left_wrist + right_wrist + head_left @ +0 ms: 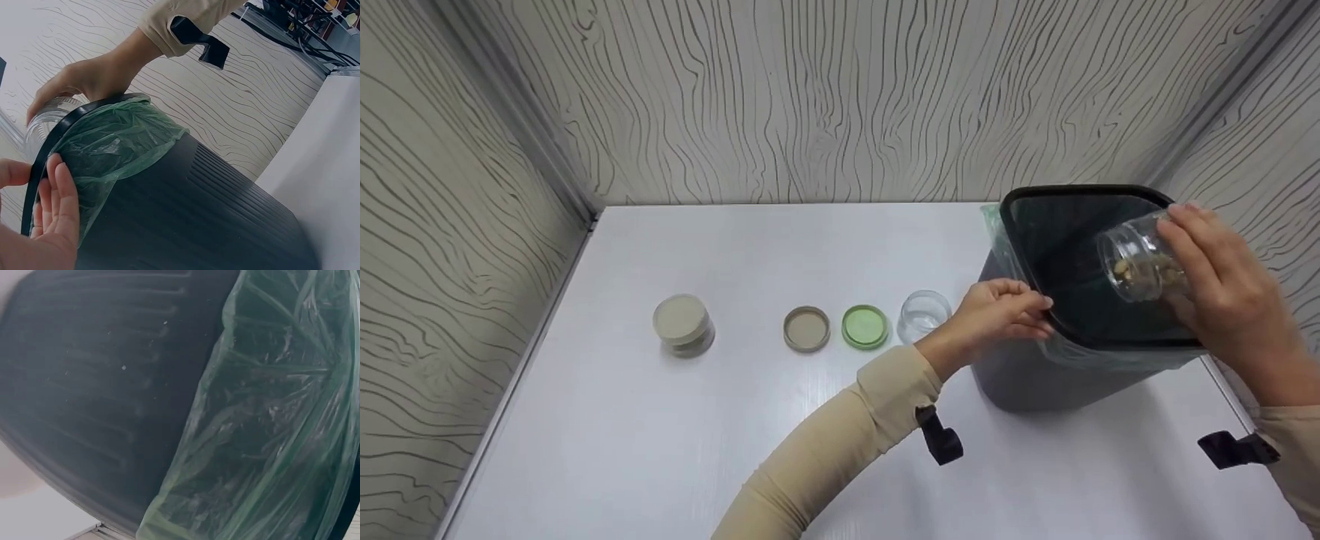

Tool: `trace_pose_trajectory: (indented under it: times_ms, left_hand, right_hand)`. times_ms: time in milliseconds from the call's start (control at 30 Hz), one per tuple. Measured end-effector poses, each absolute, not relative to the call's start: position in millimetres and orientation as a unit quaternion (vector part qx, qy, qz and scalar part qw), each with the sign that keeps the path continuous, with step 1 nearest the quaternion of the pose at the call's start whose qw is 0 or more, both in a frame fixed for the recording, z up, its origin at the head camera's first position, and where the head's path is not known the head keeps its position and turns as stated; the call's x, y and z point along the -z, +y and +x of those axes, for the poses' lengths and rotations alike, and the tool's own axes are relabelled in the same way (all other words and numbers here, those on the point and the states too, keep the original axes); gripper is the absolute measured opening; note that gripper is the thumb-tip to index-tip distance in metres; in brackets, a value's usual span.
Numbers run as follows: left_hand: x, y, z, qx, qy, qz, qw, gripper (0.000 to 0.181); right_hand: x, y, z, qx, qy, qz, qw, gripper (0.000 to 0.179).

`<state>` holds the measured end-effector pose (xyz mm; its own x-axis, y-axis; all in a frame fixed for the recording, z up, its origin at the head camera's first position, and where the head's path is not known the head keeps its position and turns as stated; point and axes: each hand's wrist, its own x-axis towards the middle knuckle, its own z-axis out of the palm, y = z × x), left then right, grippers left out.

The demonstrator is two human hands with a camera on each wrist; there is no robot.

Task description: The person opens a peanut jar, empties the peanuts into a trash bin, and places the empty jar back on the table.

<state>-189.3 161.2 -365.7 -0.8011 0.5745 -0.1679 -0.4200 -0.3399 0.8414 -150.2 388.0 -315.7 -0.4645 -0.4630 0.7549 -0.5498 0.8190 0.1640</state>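
Note:
My right hand (1230,292) grips a clear jar (1132,259) tipped on its side over the trash bin (1035,382), its mouth facing left. Some small yellowish-brown pieces, like nuts, lie inside the jar near the mouth. A black rim (56,132) tops the dark grey bin, and a green bag (129,138) is folded over its edge. With thumb and fingers on either side, my left hand (997,311) pinches that rim at its near left corner. Only the bin's side and the bag (270,405) fill the right wrist view; the right hand is out of it.
Left of the bin stands another clear jar (924,315), partly behind my left wrist. Beside it lie a green lid (865,327) and a beige lid (807,328). Farther left on the white table (607,420) is a jar with a beige lid (681,320). Patterned walls enclose the table.

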Motion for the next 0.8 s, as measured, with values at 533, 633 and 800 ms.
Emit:
trace_pose_trajectory:
  times_ms: [533,633,800]
  left_hand:
    - [365.9,163.7,-189.5,-0.814,0.491,0.079,0.300,0.020]
    - [366.0,163.8,-189.5,-0.815,0.490,0.076,0.301,0.018]
    - [365.2,162.8,-189.9,-0.817,0.487,0.074,0.301,0.014]
  right_hand:
    - [315.7,388.4,-153.4,-0.052,-0.842,0.314,0.435,0.087]
    - [314.1,388.5,-152.5,-0.049,-0.842,0.313,0.436,0.084]
    - [308.9,386.8,-153.2,-0.043,-0.838,0.314,0.445,0.061]
